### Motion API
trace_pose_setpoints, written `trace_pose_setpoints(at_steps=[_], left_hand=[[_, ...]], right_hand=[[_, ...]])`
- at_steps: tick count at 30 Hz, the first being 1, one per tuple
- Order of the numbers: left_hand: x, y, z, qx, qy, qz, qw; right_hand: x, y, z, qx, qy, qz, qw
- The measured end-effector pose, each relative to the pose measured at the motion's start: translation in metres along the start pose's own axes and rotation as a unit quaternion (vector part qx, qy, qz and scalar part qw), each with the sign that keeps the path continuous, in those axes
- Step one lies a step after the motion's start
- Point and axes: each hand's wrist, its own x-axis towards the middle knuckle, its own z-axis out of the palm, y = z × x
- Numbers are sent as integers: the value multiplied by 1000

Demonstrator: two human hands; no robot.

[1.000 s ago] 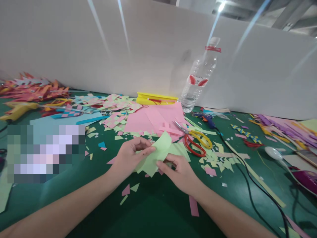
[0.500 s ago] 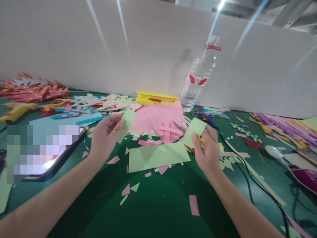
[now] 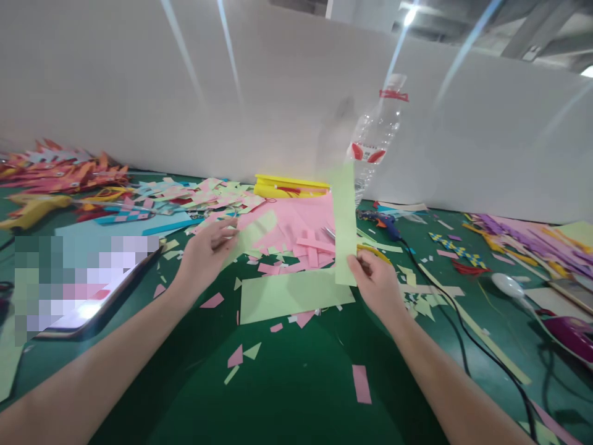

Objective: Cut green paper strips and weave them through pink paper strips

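My right hand (image 3: 377, 278) pinches the lower end of a light green paper strip (image 3: 344, 225), which stands upright in front of the bottle. Yellow scissor handles show behind that hand. On the left, my left hand (image 3: 206, 250) is raised with its fingers loosely apart beside a blurred light green paper piece (image 3: 257, 232); whether it grips this piece is hard to make out. Between the hands, a wide green paper rectangle (image 3: 291, 295) lies flat on the green table. Pink paper sheets and strips (image 3: 315, 242) are behind it.
A plastic bottle (image 3: 377, 130) leans by the wall. Glue guns (image 3: 34, 209) (image 3: 384, 221), one yellow and one blue, lie left and right. A phone (image 3: 92, 284) is at the left; a black cable (image 3: 463, 315) and a purple item with a white spoon-like part (image 3: 509, 285) are right.
The strip in my right hand has swung upright and shows its full length. The paper near my left hand has moved slightly right and blurred, and the left fingers have loosened.
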Motion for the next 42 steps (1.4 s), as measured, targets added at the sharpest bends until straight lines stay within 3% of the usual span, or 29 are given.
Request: trace_pose_setpoints(at_steps=[8, 16, 20, 24, 29, 33, 36, 39, 42], left_hand=[[4, -11, 1, 33, -75, -24, 996], [1, -12, 4, 103, -81, 20, 991], [0, -12, 4, 112, -86, 15, 990], [-1, -5, 4, 50, -73, -13, 996], [-11, 15, 8, -111, -17, -63, 992], [-19, 25, 15, -288, 11, -150, 946], [-23, 24, 21, -375, 39, -206, 903], [-28, 22, 26, -408, 45, -208, 888], [-34, 22, 29, -386, 35, -165, 907]], right_hand=[[2, 3, -1, -29, -62, 31, 997], [1, 3, 2, -67, -107, 17, 992], [1, 6, 2, -165, -78, 14, 983], [-1, 6, 2, -144, -15, -16, 989], [-12, -10, 6, -40, -67, -82, 994], [-24, -29, 16, -15, -93, -161, 982], [-30, -43, 23, -4, -55, -200, 978], [-32, -53, 28, -17, -36, -252, 967], [-29, -59, 33, -29, -51, -235, 970]])
